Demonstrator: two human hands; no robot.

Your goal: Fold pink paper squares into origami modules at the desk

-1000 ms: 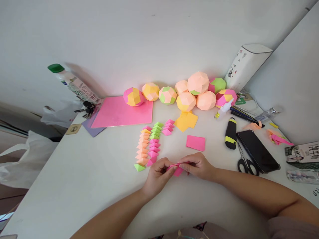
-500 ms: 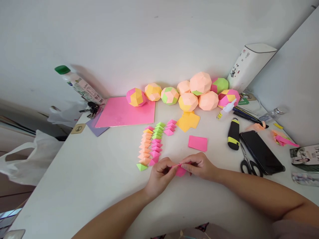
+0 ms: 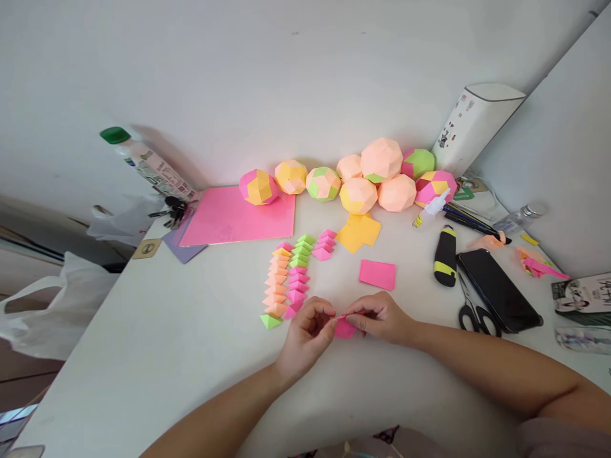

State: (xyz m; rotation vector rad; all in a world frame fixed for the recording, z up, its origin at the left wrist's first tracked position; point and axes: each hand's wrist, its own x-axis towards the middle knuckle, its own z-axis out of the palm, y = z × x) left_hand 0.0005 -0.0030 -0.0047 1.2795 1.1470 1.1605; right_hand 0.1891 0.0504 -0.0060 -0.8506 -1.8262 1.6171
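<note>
A small folded piece of pink paper (image 3: 344, 329) is held low over the desk between my hands. My left hand (image 3: 305, 337) pinches its left edge with thumb and fingertips. From the other side, my right hand (image 3: 382, 320) grips the upper edge, thumb in front; its fingers cover part of the fold. Just beyond lies a stack of pink paper rectangles (image 3: 377, 274). Left of it, folded paper units stand in overlapping rows: peach ones (image 3: 277, 280), green ones (image 3: 302, 250) and pink ones (image 3: 296, 296). Several orange-yellow sheets (image 3: 356, 234) lie behind.
Faceted paper balls (image 3: 359, 195) line the wall beside a pink board (image 3: 229, 219). On the right are scissors (image 3: 477, 316), a phone (image 3: 499, 289), a black-and-yellow cutter (image 3: 445, 257) and a glue bottle (image 3: 432, 207). A green-capped bottle (image 3: 153, 166) stands at the left.
My left fingertips have parted slightly and shifted a little along the pink paper's left edge. My right hand keeps its grip. The whole view has shifted slightly.
</note>
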